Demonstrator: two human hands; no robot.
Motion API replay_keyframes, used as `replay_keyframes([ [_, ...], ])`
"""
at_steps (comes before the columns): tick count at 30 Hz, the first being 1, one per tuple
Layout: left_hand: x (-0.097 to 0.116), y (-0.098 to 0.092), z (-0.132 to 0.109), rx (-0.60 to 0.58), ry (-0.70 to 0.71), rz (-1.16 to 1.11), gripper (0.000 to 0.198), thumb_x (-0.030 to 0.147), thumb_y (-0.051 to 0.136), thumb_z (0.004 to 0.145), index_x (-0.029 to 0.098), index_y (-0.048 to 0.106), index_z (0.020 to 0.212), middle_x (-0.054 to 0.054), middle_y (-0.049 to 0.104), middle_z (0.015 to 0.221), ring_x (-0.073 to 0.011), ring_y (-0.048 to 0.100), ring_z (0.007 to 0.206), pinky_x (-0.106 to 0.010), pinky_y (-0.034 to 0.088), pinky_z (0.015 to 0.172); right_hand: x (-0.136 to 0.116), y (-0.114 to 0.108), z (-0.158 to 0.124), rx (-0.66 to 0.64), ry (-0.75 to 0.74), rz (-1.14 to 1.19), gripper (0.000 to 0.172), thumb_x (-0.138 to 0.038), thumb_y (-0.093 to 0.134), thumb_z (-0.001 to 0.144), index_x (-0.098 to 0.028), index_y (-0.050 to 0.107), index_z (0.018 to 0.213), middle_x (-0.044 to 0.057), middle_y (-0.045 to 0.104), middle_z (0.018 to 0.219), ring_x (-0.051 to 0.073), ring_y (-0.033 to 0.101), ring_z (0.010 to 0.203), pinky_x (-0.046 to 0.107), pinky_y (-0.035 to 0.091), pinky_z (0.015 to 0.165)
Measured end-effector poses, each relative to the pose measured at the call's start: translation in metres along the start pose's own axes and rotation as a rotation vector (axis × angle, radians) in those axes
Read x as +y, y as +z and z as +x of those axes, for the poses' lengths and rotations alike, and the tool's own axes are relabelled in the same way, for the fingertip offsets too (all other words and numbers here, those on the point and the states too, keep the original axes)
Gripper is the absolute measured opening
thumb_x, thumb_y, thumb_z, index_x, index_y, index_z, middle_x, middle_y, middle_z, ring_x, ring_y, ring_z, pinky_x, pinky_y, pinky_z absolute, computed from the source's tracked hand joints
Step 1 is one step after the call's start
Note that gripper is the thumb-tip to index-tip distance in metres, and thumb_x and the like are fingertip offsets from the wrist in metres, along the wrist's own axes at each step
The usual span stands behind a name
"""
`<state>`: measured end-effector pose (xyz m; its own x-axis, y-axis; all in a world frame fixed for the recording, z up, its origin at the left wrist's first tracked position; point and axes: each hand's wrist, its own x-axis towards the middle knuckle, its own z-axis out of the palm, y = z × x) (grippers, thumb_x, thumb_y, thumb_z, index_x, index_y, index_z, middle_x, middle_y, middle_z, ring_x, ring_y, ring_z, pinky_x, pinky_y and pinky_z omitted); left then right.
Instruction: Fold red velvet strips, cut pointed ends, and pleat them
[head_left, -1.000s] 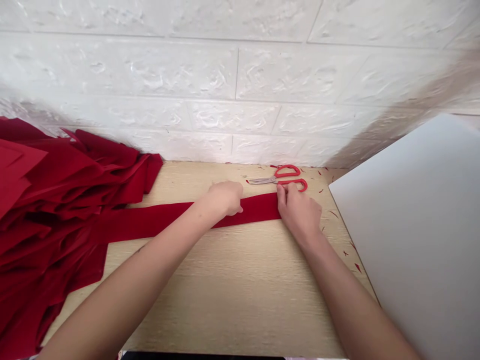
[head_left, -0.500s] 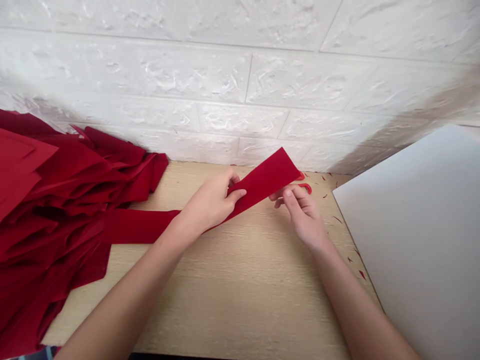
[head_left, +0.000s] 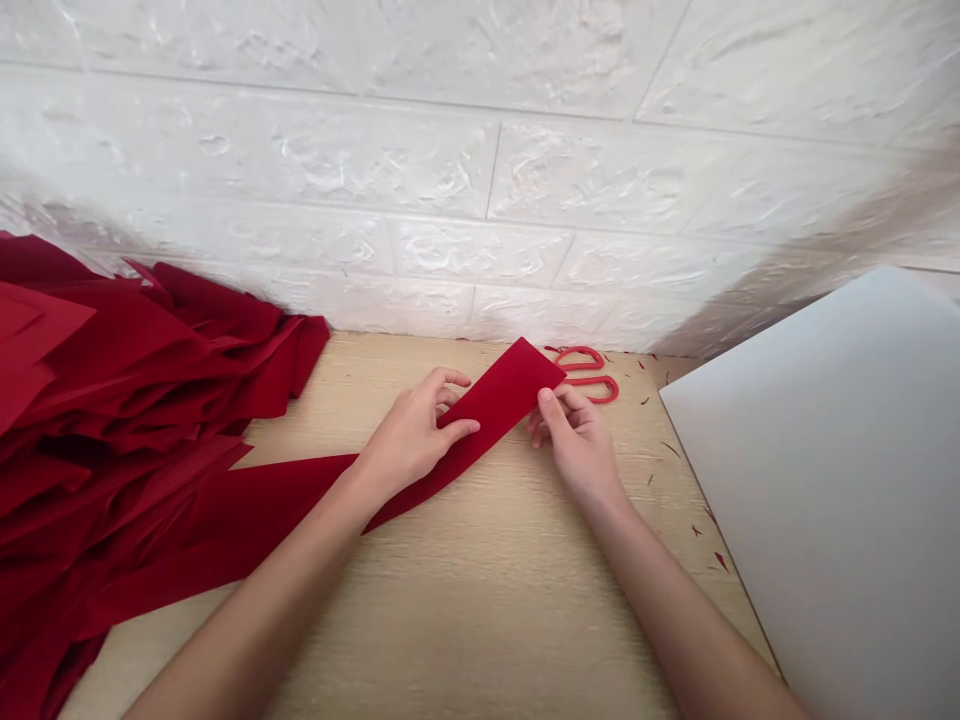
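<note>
A long red ribbon-like strip (head_left: 499, 395), apparently cloth, slants across the table, its squared end towards the wall. My right hand (head_left: 577, 440) is closed on the near corner of that end, thumb on top and fingers beneath. Around the strip's middle, my left hand (head_left: 416, 430) has its thumb over the red surface and its index finger held apart beyond the far edge. The other left fingers are partly hidden. Just beyond the strip's end lie the red handles of scissors (head_left: 592, 388); their blades are covered.
A large heap of red material (head_left: 150, 370) fills the left side. White textured brick-pattern wall (head_left: 435, 170) rises behind the wooden table (head_left: 465, 600). At right stands a white board or box (head_left: 825, 480), with small red scraps (head_left: 721, 560) near its edge.
My right hand has closed on the strip's corner. The strip's end has come down and left, uncovering more of the scissor handles. My left thumb and index finger have spread apart.
</note>
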<state>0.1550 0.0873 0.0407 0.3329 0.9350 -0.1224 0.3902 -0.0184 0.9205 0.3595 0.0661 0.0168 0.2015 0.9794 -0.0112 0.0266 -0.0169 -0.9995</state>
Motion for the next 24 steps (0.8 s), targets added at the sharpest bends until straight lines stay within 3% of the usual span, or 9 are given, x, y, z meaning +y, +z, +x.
replay_keyframes([
  [5,-0.001,0.002,-0.001,-0.003,0.029,0.088,0.039,0.029,0.069,0.086,0.023,0.054,0.122,-0.004,0.074,0.098,-0.0228,0.07,0.094,-0.042,0.053,0.09,0.001,-0.002,0.002,0.02,-0.003,0.025,0.04,-0.059,0.073,0.079,-0.021,0.06,0.079,-0.002,0.06,0.061,0.012,0.055,0.053,0.023,0.048,0.046],
  [8,0.008,0.006,0.002,-0.009,0.018,0.085,0.043,0.037,0.071,0.086,0.022,0.054,0.122,-0.008,0.075,0.109,-0.0246,0.07,0.102,-0.041,0.054,0.089,-0.001,-0.002,-0.002,0.018,-0.086,-0.034,0.037,-0.056,0.07,0.083,-0.021,0.059,0.079,-0.003,0.059,0.06,0.011,0.054,0.051,0.024,0.05,0.047],
  [12,0.028,0.016,0.015,0.008,0.176,0.021,0.037,0.043,0.065,0.091,0.022,0.061,0.121,-0.008,0.071,0.123,-0.0223,0.067,0.112,-0.034,0.054,0.09,-0.005,0.0,-0.008,0.018,-0.185,-0.073,0.03,-0.05,0.067,0.087,-0.021,0.063,0.083,-0.002,0.06,0.063,0.012,0.055,0.053,0.025,0.052,0.05],
  [16,0.039,0.025,0.026,0.011,0.254,-0.168,0.029,0.033,0.061,0.094,0.02,0.062,0.12,-0.006,0.073,0.112,-0.0178,0.069,0.103,-0.029,0.054,0.086,-0.003,-0.001,-0.012,0.017,-0.219,-0.043,0.023,-0.044,0.068,0.089,-0.021,0.068,0.091,0.0,0.067,0.073,0.012,0.059,0.056,0.026,0.054,0.052],
  [20,0.038,0.026,0.029,0.021,0.204,-0.407,0.036,0.026,0.067,0.087,0.016,0.059,0.121,-0.005,0.073,0.101,-0.0156,0.07,0.095,-0.028,0.055,0.087,0.001,-0.005,-0.012,0.0,-0.237,-0.032,0.02,-0.041,0.067,0.091,-0.021,0.069,0.092,0.001,0.07,0.079,0.012,0.062,0.059,0.027,0.055,0.055],
  [24,0.041,0.023,0.026,0.077,0.159,-0.436,0.031,0.024,0.071,0.082,0.017,0.063,0.112,-0.001,0.072,0.087,-0.0152,0.072,0.085,-0.028,0.057,0.08,0.002,-0.007,-0.013,-0.012,-0.229,-0.054,0.021,-0.042,0.065,0.093,-0.022,0.069,0.096,0.002,0.07,0.08,0.014,0.063,0.062,0.027,0.056,0.057],
])
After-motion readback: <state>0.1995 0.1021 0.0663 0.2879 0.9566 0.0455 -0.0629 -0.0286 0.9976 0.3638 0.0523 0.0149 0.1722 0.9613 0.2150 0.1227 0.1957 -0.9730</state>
